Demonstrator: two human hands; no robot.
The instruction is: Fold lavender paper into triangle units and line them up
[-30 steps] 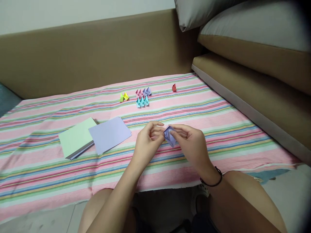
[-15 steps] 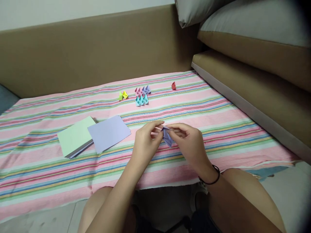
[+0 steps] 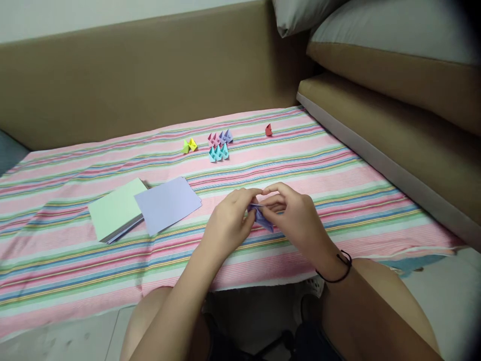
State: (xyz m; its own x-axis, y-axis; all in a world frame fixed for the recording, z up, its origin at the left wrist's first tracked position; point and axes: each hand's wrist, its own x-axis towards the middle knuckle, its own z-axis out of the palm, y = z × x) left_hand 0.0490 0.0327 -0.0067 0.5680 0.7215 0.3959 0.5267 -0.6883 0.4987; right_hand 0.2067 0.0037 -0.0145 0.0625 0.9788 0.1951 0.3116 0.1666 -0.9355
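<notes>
Between both hands is a small folded piece of purple paper (image 3: 265,219), held above the front part of the striped cloth. My left hand (image 3: 233,215) pinches its left side, thumb and fingers closed on it. My right hand (image 3: 291,208) grips the paper from the right with thumb and fingers, a dark band round that wrist. The fingers partly cover the paper, so its full shape is hidden. Left of my left hand lie flat purple sheets (image 3: 168,204), overlapping a stack of paper with a light green top sheet (image 3: 116,208).
Toward the back of the striped cloth (image 3: 300,173) stand small folded paper pieces: yellow ones (image 3: 190,145), pink ones (image 3: 213,139), purple ones (image 3: 226,136), turquoise ones (image 3: 218,153) and a red one (image 3: 268,130). Stacked cushions (image 3: 383,115) border the right side, a brown backrest (image 3: 150,80) the rear.
My hands have turned the folded purple paper so its lower point leans further right. My fingertips have come together above it. The sheets and small folded pieces stay where they were.
</notes>
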